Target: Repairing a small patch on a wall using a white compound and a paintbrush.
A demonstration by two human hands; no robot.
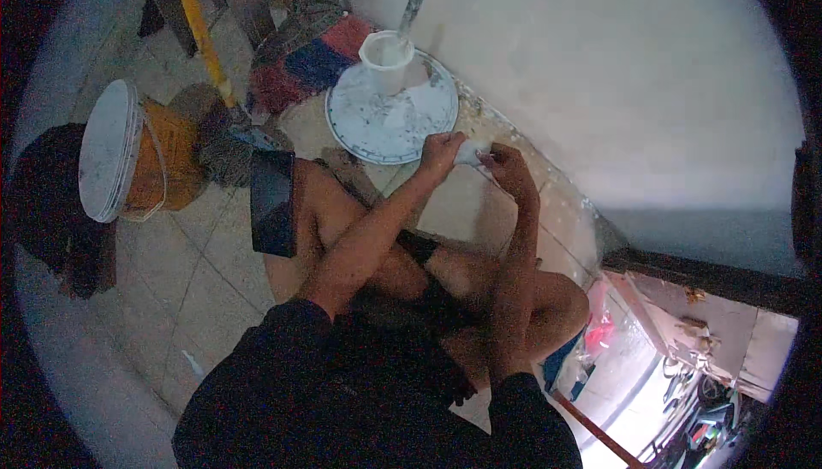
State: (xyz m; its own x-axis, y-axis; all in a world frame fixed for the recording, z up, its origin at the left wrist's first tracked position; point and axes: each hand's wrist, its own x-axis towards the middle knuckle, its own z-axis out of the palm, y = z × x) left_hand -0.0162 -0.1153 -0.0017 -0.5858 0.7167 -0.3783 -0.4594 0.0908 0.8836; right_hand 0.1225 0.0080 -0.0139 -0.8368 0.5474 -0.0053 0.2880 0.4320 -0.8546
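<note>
Holding a small white piece (468, 154) just off the near right edge of the round tray (345, 125): left hand (438, 158) curled tight on it, right hand (510, 174) half-bent at its other end, grip unclear, likely steadying. Cup (387, 60) with tool (412, 12) stands on the tray's far side, probably for reach and drips

From my end: left forearm (364, 246) slants up and right, right forearm (515, 289) runs nearly straight up. Left grip (440, 158) closed, knuckles up. Right grip (510, 174) bent inward, fingers curled, facing it. Both near, not touching. Legs (548, 311) folded underneath.
</note>
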